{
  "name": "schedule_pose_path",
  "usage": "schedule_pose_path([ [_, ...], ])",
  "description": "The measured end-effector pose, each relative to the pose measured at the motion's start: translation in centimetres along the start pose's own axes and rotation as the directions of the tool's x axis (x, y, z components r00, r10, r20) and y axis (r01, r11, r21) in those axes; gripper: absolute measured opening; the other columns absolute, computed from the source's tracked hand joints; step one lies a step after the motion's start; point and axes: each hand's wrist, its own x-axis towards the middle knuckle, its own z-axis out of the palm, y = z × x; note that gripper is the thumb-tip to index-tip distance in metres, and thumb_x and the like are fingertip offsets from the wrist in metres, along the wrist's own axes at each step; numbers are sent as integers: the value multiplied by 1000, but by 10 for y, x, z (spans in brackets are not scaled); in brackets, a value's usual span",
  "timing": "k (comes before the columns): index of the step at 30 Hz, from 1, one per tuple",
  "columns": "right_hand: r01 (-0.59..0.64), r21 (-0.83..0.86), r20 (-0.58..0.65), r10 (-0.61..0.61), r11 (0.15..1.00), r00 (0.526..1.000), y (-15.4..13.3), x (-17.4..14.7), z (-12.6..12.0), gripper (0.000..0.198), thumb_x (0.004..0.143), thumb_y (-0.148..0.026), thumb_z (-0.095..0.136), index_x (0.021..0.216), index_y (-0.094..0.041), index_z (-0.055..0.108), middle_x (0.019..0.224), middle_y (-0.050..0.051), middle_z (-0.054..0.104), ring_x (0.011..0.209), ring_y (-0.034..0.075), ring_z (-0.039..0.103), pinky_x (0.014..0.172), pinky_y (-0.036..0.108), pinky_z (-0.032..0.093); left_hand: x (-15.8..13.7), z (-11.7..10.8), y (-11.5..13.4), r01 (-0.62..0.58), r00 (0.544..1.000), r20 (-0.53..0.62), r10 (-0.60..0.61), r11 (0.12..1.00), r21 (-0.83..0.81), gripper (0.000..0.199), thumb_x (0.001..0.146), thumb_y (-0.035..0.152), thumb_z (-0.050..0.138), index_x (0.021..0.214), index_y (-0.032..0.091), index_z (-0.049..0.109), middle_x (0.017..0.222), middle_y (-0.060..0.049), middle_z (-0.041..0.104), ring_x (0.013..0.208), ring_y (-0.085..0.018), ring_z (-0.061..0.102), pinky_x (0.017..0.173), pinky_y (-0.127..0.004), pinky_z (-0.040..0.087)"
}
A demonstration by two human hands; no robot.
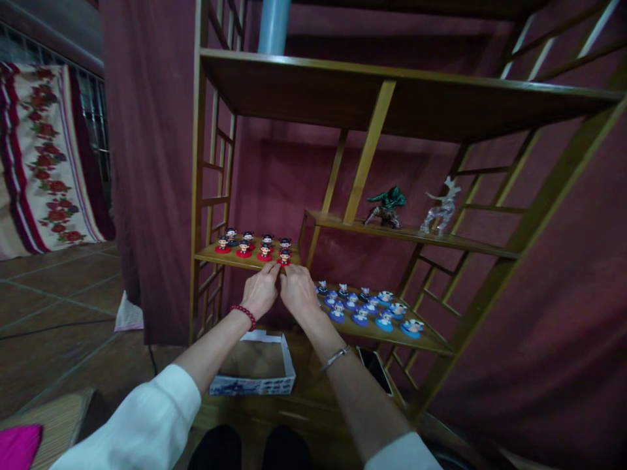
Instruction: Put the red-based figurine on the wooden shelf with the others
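Note:
At the front right corner of the small left shelf (208,254), a small black-haired figurine on a red base (285,256) stands upright. My left hand (262,287), with a red bead bracelet at the wrist, is closed with its fingertips at the left of that base. My right hand (298,287), a silver bangle on its wrist, closes on the base from the right. The fingertips of both hands are partly hidden behind the knuckles. Several similar figurines (243,247) stand in two rows to the left and behind.
Several blue and purple figurines (361,316) stand on the lower right shelf. Above them are a green-caped figure (389,205) and a clear deer ornament (441,207). An open cardboard box (252,385) sits below my hands, with a dark-screened device (375,369) at right.

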Motion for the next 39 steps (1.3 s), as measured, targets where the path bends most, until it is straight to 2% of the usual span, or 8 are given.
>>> schedule_pose_path([
  [12, 0, -12, 32, 1, 1000, 999, 2, 10, 3, 35, 90, -20, 34, 109, -5, 59, 108, 18, 61, 105, 22, 50, 91, 31, 34, 9, -1, 4, 31, 999, 9, -31, 999, -14, 45, 82, 14, 36, 126, 19, 44, 134, -7, 47, 105, -22, 57, 84, -35, 48],
  [21, -13, -53, 29, 14, 999, 999, 1, 13, 1, 36, 91, -20, 32, 107, -5, 60, 104, 16, 63, 101, 22, 52, 89, 30, 37, 15, -1, 5, 50, 999, -5, -50, 998, -24, 42, 83, 14, 34, 123, 20, 48, 130, -5, 51, 104, -21, 58, 86, -33, 47],
  [25, 10, -61, -1, -10, 998, 1000, 1, 10, 3, 34, 88, -13, 34, 108, -4, 60, 108, 17, 62, 103, 22, 52, 93, 30, 36, 12, -1, 5, 58, 998, 14, -57, 998, -25, 45, 83, 15, 34, 126, 22, 45, 134, -4, 47, 100, -21, 60, 83, -35, 49],
  [28, 18, -55, -70, -21, 998, 997, 1, 8, 8, 35, 86, -10, 36, 112, -2, 57, 115, 19, 58, 108, 22, 50, 96, 31, 35, 9, -1, 3, 57, 998, 21, -57, 998, -18, 46, 83, 16, 34, 128, 22, 43, 136, -5, 44, 99, -21, 60, 83, -34, 49],
  [34, 89, 49, -189, -78, 995, 979, -6, 10, 20, 39, 84, -6, 32, 116, -5, 56, 119, 16, 57, 113, 21, 48, 97, 33, 37, 4, -4, -4, 1, 1000, -4, -1, 1000, -10, 43, 85, 16, 34, 127, 22, 43, 131, -5, 49, 103, -18, 56, 82, -30, 47],
  [39, 167, 180, -192, -132, 969, 972, -12, 15, 28, 41, 82, -4, 33, 113, -9, 59, 116, 11, 61, 110, 18, 52, 98, 30, 39, 0, -3, -14, -16, 997, -76, 23, 996, 92, 34, 87, 15, 32, 115, 21, 50, 120, -4, 55, 102, -17, 49, 79, -28, 46],
])
